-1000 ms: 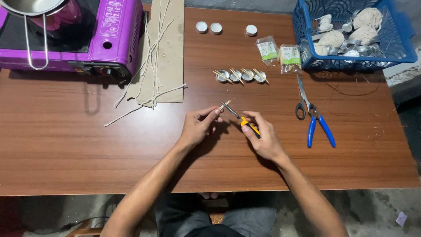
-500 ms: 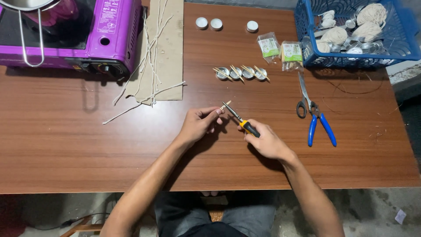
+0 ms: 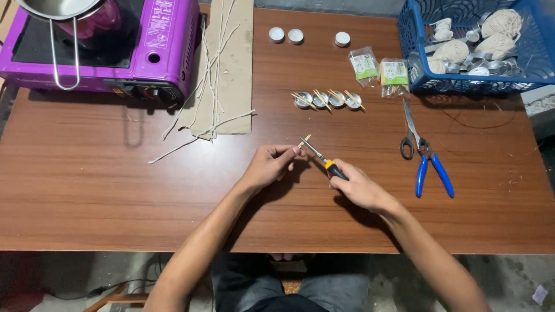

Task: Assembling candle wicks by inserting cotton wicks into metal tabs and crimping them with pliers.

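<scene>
A brown wooden table carries everything. At its far left corner stands a purple portable gas stove with a metal pan on top, the pan's wire handle hanging over the front. Just beside the stove lies a strip of cardboard strewn with pale wicks. In the far right corner sits a blue plastic basket holding balls of string and small metal cups. Before the basket lie scissors and blue-handled pliers, touching near their handles. Two small packets lie left of the basket; three round tins stand along the far edge, and a row of small metal cups with sticks lies nearer the middle.

At the table's middle the right hand is closed around the yellow-and-black handle of a small screwdriver, its shaft slanting up-left. The left hand has fingertips pinched on something small at the shaft's tip — too small to identify — beside a thin stick.
</scene>
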